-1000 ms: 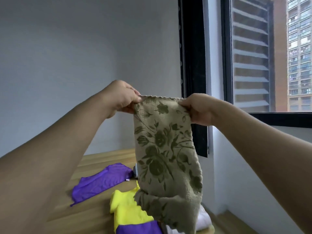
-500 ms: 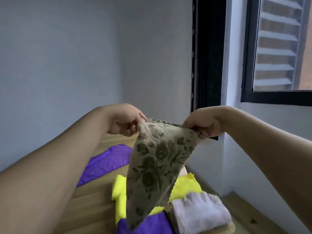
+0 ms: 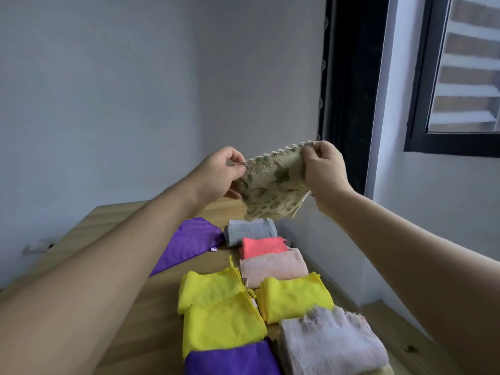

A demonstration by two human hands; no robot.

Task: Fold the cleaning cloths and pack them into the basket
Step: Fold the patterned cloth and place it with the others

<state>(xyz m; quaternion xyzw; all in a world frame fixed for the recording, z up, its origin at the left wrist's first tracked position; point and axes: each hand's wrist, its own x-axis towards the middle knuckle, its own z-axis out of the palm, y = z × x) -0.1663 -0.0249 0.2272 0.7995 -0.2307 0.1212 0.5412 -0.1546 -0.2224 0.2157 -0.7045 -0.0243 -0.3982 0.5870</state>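
**Inspector:** State of the hands?

**Assistant:** The left hand (image 3: 220, 171) is closed in a pinch on the left end of the scalloped top edge of the olive floral cloth (image 3: 273, 192). The right hand (image 3: 323, 169) is closed on the right end of the same edge, fingers curled over it. Both arms are stretched forward and the cloth hangs in the air between them, bunched and slack, its lower edge just above the grey cloth (image 3: 251, 231).

**Inspector:** What lies below?

**Assistant:** The wooden table (image 3: 108, 228). Along its right side runs a row of folded pieces: the grey cloth farthest, then a coral cloth (image 3: 263, 246), a pale pink cloth (image 3: 273, 266), a yellow cloth (image 3: 293, 296) and a fluffy lilac cloth (image 3: 332, 345) nearest. Each touches or overlaps its neighbour. Left of that row lie two yellow cloths (image 3: 219, 309), overlapping, with a folded purple cloth (image 3: 232, 361) at the bottom edge of view. A further purple cloth (image 3: 192, 242) lies spread flat, partly hidden by the left forearm.

**Inspector:** Edges and room?

**Assistant:** The right-hand row sits close to the table's right edge, with floor (image 3: 392, 328) beyond it. The table's left part is bare wood. A grey wall (image 3: 108, 90) stands behind; a dark window frame (image 3: 349, 90) rises behind the right hand. No basket can be made out.
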